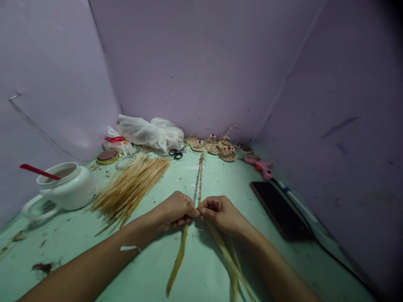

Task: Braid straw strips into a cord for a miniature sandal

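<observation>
A thin braid of dried straw-coloured strips (200, 178) runs away from me down the middle of the table. At its near end my left hand (180, 209) and my right hand (221, 213) meet, fingertips pinched on the strips. One loose strip (178, 262) hangs from under my left hand toward me. Several longer strips (229, 260) trail out below my right hand. To the left of my hands lies a fanned bundle of dry strips (134, 188). The exact crossing of the strips is partly hidden by my fingers.
At left stands a white pot (77, 186) with a red handle sticking out. Toward the back are a plastic bag (151, 132), black scissors (176, 154) and woven pieces with beads (214, 146). A pink glue gun (260, 165) and dark phone (280, 209) lie at right.
</observation>
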Tool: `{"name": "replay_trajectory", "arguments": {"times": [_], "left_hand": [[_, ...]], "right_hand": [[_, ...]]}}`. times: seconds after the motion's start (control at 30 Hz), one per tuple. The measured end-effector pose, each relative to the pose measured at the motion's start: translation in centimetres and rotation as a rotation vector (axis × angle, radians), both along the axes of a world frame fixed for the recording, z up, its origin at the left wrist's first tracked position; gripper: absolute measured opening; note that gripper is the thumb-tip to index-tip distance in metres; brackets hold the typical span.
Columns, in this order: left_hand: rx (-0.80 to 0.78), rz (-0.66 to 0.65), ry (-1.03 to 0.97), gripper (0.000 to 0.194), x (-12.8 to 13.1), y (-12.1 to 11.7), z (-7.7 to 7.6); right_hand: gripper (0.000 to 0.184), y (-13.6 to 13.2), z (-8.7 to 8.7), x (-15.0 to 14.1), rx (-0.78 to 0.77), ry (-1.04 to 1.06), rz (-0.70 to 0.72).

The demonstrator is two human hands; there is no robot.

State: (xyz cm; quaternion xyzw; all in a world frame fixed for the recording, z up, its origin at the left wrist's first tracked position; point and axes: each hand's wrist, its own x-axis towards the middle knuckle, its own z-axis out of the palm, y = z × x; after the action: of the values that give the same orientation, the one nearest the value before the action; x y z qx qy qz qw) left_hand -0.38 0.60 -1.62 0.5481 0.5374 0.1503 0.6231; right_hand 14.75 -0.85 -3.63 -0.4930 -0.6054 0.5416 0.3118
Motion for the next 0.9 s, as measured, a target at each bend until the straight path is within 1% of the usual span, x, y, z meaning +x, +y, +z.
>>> {"name": "replay_trajectory", "arguments": {"times": [0.07,0.13,0.23,0.33,0.4,0.47,0.5,0.57,0.63,0.73,0.83,0.9], "left_hand": [[0.034,0.042,-0.034,0.008,0.3,-0.2,-0.2],[0.105,0.089,-0.065,0.006,0.7,-0.5,-0.4],[0.216,0.159,-0.048,0.007,1.2,-0.8,-1.0],[0.272,0.194,-0.005,0.011,1.4,-1.1,-1.8],[0.282,0.206,0.005,0.010,1.5,-1.2,-2.1],[0.240,0.234,-0.004,0.009,1.6,-1.4,-2.0],[0.193,0.255,-0.027,0.008,1.6,-1.6,-1.8],[0.087,0.295,-0.115,0.007,1.6,-1.9,-1.1],[0.030,0.333,-0.218,0.009,1.5,-2.3,-0.4],[0.051,0.359,-0.328,0.013,1.1,-2.8,0.1],[0.070,0.366,-0.399,0.019,0.7,-3.0,-0.1],[0.068,0.378,-0.409,0.018,0.5,-3.0,-0.1]], "right_hand": [[0.011,-0.1,-0.1,0.2,0.093,-0.118,-0.001],[0.013,-0.3,0.0,0.2,0.197,-0.262,-0.025],[0.015,-1.1,0.9,0.0,0.306,-0.481,-0.112],[0.013,-2.1,2.1,-0.3,0.334,-0.651,-0.227],[0.013,-2.7,2.7,-0.5,0.301,-0.675,-0.232],[0.013,-3.2,2.9,-0.7,0.263,-0.649,-0.195],[0.013,-3.4,2.9,-0.9,0.254,-0.629,-0.187],[0.013,-3.8,2.7,-1.2,0.259,-0.577,-0.204],[0.013,-4.2,2.6,-1.7,0.280,-0.500,-0.252],[0.015,-4.6,2.1,-2.7,0.270,-0.290,-0.332],[0.018,-5.1,1.3,-3.8,0.207,-0.031,-0.420],[0.019,-5.5,0.6,-4.3,0.234,0.030,-0.452]]}}
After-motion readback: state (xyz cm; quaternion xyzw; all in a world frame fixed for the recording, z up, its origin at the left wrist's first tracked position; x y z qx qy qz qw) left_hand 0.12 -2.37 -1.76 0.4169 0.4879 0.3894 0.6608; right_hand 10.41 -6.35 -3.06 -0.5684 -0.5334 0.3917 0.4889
